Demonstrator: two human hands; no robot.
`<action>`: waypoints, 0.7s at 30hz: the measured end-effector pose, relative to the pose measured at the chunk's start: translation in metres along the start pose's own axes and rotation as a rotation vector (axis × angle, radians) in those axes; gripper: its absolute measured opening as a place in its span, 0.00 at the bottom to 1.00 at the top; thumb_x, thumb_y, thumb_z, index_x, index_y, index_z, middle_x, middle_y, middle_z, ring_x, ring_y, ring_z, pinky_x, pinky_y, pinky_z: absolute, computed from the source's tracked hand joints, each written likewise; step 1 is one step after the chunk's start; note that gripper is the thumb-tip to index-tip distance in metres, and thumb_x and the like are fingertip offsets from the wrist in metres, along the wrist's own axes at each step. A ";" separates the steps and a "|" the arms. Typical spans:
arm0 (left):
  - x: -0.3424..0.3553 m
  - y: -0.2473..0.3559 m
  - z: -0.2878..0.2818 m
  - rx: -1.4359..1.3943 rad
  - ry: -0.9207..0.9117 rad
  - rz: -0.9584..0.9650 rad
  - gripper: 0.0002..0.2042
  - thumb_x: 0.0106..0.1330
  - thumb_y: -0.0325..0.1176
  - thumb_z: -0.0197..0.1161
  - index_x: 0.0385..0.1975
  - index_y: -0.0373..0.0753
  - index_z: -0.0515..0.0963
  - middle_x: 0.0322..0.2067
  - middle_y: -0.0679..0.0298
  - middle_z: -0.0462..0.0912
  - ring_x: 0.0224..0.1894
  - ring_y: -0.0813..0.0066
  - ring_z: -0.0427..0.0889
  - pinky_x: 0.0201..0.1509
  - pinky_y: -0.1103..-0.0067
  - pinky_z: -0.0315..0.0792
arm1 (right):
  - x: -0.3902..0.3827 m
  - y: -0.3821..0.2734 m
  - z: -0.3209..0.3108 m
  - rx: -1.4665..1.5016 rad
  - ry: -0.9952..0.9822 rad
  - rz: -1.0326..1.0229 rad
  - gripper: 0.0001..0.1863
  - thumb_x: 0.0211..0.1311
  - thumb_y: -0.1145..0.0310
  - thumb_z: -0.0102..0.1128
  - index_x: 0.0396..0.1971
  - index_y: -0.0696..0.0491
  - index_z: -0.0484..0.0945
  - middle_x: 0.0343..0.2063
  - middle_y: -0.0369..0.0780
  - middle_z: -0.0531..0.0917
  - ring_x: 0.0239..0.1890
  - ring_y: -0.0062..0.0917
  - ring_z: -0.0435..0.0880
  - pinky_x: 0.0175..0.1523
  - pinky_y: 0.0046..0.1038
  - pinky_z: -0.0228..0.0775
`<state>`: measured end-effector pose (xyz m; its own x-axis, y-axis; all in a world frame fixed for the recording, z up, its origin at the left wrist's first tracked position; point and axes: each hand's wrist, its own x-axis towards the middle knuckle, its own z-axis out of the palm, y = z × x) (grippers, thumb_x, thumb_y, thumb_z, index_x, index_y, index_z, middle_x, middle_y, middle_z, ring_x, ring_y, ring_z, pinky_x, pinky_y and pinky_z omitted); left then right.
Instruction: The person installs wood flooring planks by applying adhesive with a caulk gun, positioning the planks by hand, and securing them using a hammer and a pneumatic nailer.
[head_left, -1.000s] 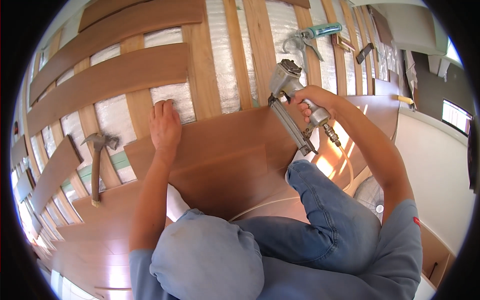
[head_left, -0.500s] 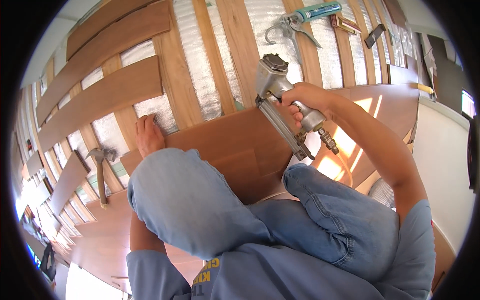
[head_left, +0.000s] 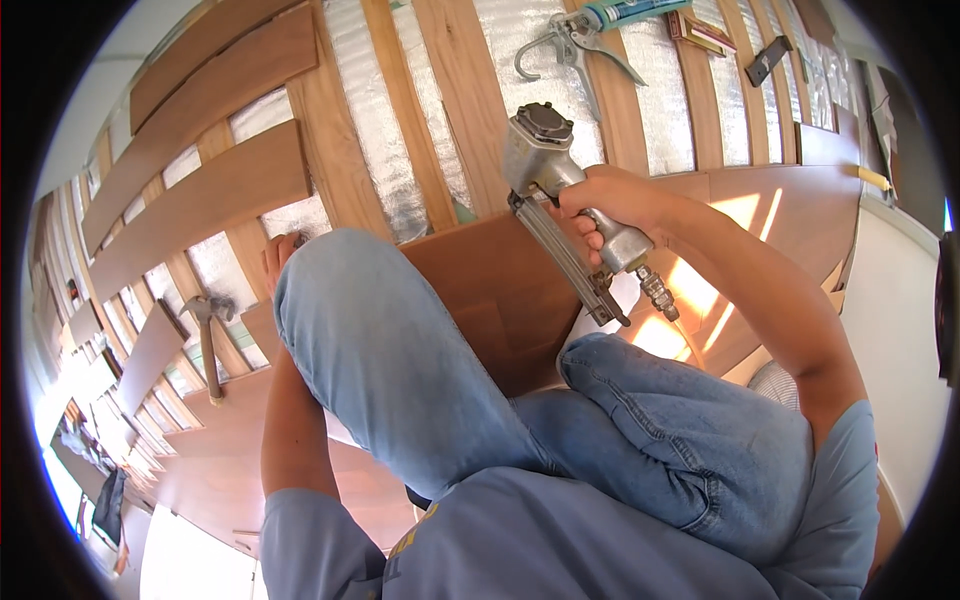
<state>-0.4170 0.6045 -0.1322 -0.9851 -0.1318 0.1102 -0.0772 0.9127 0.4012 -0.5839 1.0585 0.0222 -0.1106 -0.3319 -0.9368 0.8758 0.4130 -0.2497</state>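
Now the risen left knee (head_left: 350,270) hides more floorboard (head_left: 490,290), probably obscuring its fit.
Right fingers (head_left: 590,241) grip the pneumatic nailer (head_left: 558,176) at one o'clock; left fingers (head_left: 284,247), toward ten: grasp unclear.

Our raised left knee in faded blue denim (head_left: 345,300) now hides most of our bare left hand (head_left: 277,260) at the far edge of the brown wooden plank (head_left: 490,285).

A caulking gun (head_left: 580,42) with a turquoise tube (head_left: 640,9) lies over wooden strips (head_left: 462,90) and silver sheeting (head_left: 362,100). On its right there is a small box (head_left: 703,33), then a dark oblong block (head_left: 768,61). At the left lies a hammer (head_left: 209,345); at the right stands a white wall (head_left: 888,280).
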 end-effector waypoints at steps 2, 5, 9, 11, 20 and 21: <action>0.002 0.007 0.002 -0.002 -0.009 -0.017 0.16 0.63 0.29 0.66 0.51 0.38 0.80 0.49 0.55 0.81 0.53 0.52 0.78 0.54 0.60 0.75 | -0.002 -0.001 -0.007 -0.036 0.037 0.007 0.06 0.62 0.71 0.57 0.34 0.58 0.77 0.18 0.34 0.73 0.16 0.19 0.75 0.26 0.33 0.80; 0.005 0.010 0.003 -0.008 -0.017 -0.006 0.16 0.63 0.30 0.67 0.51 0.39 0.80 0.49 0.55 0.81 0.52 0.53 0.78 0.54 0.61 0.75 | -0.013 0.001 -0.040 0.040 0.066 0.055 0.07 0.62 0.71 0.56 0.37 0.59 0.77 0.18 0.34 0.73 0.15 0.19 0.74 0.26 0.33 0.80; 0.001 -0.008 0.000 0.000 -0.019 0.015 0.16 0.62 0.27 0.66 0.51 0.38 0.80 0.48 0.54 0.81 0.50 0.52 0.79 0.51 0.62 0.75 | -0.040 0.006 -0.086 0.003 0.208 0.070 0.14 0.63 0.72 0.55 0.47 0.60 0.76 0.17 0.33 0.71 0.15 0.18 0.73 0.25 0.31 0.78; 0.000 -0.018 0.007 0.025 -0.012 0.026 0.15 0.65 0.26 0.63 0.52 0.38 0.80 0.48 0.54 0.81 0.51 0.51 0.78 0.54 0.62 0.74 | -0.052 0.014 -0.114 0.048 0.233 0.053 0.08 0.63 0.71 0.58 0.38 0.58 0.75 0.17 0.34 0.73 0.16 0.20 0.75 0.27 0.33 0.79; 0.001 -0.019 0.012 0.055 -0.060 -0.023 0.16 0.68 0.21 0.52 0.54 0.36 0.78 0.51 0.51 0.79 0.55 0.47 0.77 0.61 0.59 0.71 | -0.065 0.016 -0.145 0.027 0.235 0.034 0.09 0.63 0.67 0.64 0.30 0.56 0.76 0.17 0.35 0.75 0.16 0.21 0.77 0.29 0.34 0.82; 0.001 -0.021 0.012 0.069 -0.055 -0.017 0.16 0.68 0.21 0.51 0.54 0.36 0.78 0.51 0.51 0.79 0.55 0.48 0.77 0.62 0.59 0.71 | -0.065 0.015 -0.144 0.001 0.232 0.040 0.10 0.63 0.66 0.63 0.28 0.56 0.76 0.16 0.36 0.75 0.16 0.22 0.77 0.29 0.34 0.82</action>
<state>-0.4179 0.5900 -0.1512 -0.9904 -0.1278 0.0530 -0.1026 0.9353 0.3388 -0.6312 1.2084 0.0438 -0.1802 -0.1116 -0.9773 0.8820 0.4216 -0.2108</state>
